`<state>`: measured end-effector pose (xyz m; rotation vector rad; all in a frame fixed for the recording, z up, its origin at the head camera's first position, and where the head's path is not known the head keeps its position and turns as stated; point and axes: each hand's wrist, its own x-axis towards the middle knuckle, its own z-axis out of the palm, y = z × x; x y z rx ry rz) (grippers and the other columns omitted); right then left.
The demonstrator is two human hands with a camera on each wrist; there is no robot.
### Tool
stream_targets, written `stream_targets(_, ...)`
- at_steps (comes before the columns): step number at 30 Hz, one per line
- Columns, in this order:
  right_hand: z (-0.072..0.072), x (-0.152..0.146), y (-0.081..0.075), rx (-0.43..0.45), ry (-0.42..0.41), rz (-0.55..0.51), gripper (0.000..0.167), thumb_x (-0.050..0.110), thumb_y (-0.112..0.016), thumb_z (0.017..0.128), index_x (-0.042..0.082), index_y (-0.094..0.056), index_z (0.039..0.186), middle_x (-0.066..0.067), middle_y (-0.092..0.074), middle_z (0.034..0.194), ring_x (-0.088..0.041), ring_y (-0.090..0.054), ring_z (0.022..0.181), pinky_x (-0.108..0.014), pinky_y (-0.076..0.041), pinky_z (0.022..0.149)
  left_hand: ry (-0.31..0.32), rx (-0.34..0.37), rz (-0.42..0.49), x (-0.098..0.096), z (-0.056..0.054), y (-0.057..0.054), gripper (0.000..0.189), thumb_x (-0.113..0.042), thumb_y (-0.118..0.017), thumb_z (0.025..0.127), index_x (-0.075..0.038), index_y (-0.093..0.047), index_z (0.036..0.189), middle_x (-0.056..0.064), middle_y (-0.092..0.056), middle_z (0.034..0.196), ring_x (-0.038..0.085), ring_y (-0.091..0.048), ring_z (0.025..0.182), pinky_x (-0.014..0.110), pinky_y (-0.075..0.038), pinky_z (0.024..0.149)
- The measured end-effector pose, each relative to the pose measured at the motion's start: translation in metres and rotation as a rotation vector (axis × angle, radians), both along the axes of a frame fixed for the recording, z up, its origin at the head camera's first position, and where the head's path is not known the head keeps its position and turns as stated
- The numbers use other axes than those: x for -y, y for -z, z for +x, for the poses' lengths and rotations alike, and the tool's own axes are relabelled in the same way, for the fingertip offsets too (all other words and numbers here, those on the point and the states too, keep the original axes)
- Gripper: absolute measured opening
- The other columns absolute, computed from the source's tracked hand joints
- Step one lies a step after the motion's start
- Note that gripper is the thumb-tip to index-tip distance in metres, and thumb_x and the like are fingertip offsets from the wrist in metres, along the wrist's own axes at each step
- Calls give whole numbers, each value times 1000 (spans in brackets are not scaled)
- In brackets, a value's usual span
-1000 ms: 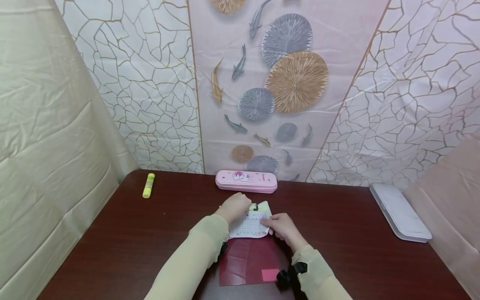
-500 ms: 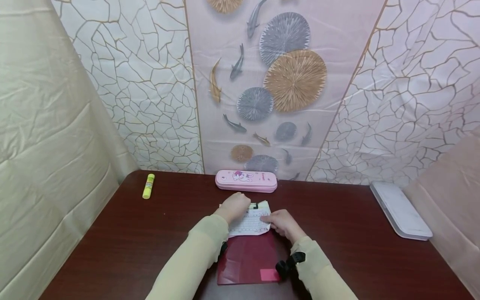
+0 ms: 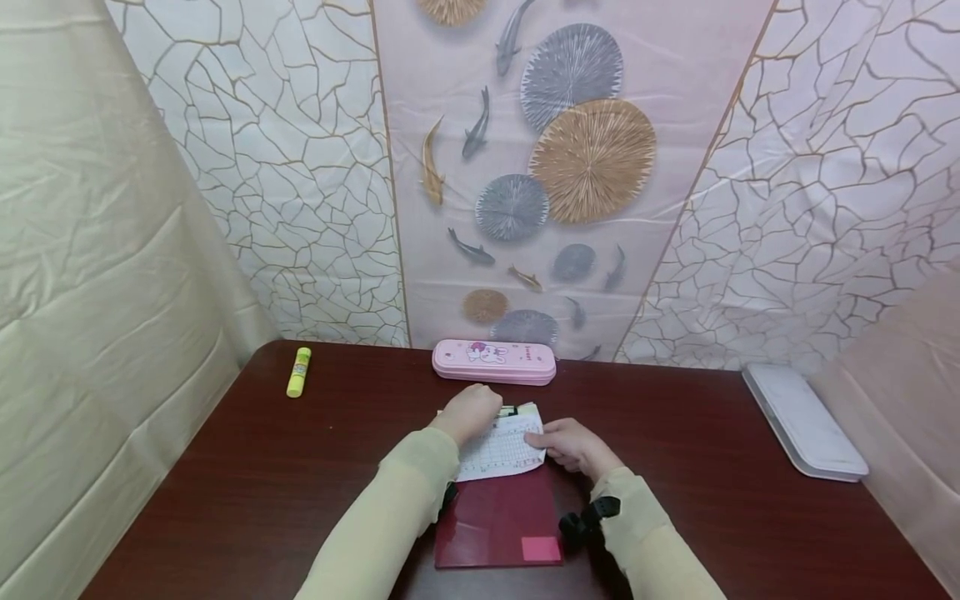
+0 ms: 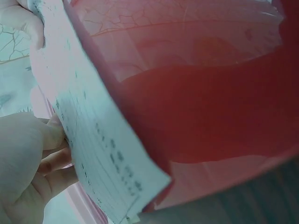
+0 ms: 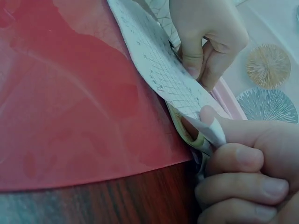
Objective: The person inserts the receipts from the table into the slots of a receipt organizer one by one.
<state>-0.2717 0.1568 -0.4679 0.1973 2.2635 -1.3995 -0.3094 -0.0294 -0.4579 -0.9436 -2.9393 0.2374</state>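
Note:
A dark red folder with a pink label at its near right corner lies in front of me. Over its far part is a white printed sheet with a grid, its near edge raised off the red cover. My left hand pinches the clip at the folder's far edge; fingers and sheet hide most of that clip. My right hand pinches the sheet's right edge between thumb and curled fingers. In the right wrist view, the sheet's corner bends under the thumb, and a yellowish layer shows beneath it.
A pink pencil case lies just beyond the hands at the back edge. The yellow glue stick is at the back left. Far right is a white flat case. Patterned cloth hangs behind the table.
My right hand has shifted slightly right and away from me, still pinching the sheet. The sheet's near edge has risen a little, then dropped. The left hand stays in place.

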Motion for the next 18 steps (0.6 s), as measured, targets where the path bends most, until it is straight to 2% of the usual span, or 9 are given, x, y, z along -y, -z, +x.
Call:
stream_targets(4,-2,1,-2,29,2,37,21,31,-70,84,13,-64,74,5,-30,49,-9,-23,44,-22,-18,42,-3,0,4,1,1,-2,21,-7,-53,93,-14,-72,92,1,-70,88,14,-65,85,27,-52,82)
stream_targets(8,-5,3,-4,70,16,47,33,31,-70,83,17,-51,60,5,-29,49,-9,-21,44,-21,-17,43,-14,8,23,1,3,-4,20,-7,-53,92,-13,-72,91,1,-70,88,15,-65,86,27,-52,83)
stream_targets(13,-7,4,-3,96,25,35,41,32,-67,86,19,-42,57,6,-27,50,-8,-20,45,-21,-17,43,-14,11,24,2,3,-5,21,-6,-51,92,-13,-71,90,2,-70,90,16,-65,87,28,-51,83)
stream_targets(18,-8,3,-4,112,57,23,43,34,-64,89,18,-40,57,5,-27,50,-8,-20,45,-21,-17,43,8,-13,17,1,2,-3,21,-5,-52,91,-14,-71,88,1,-70,87,16,-65,84,28,-52,81)
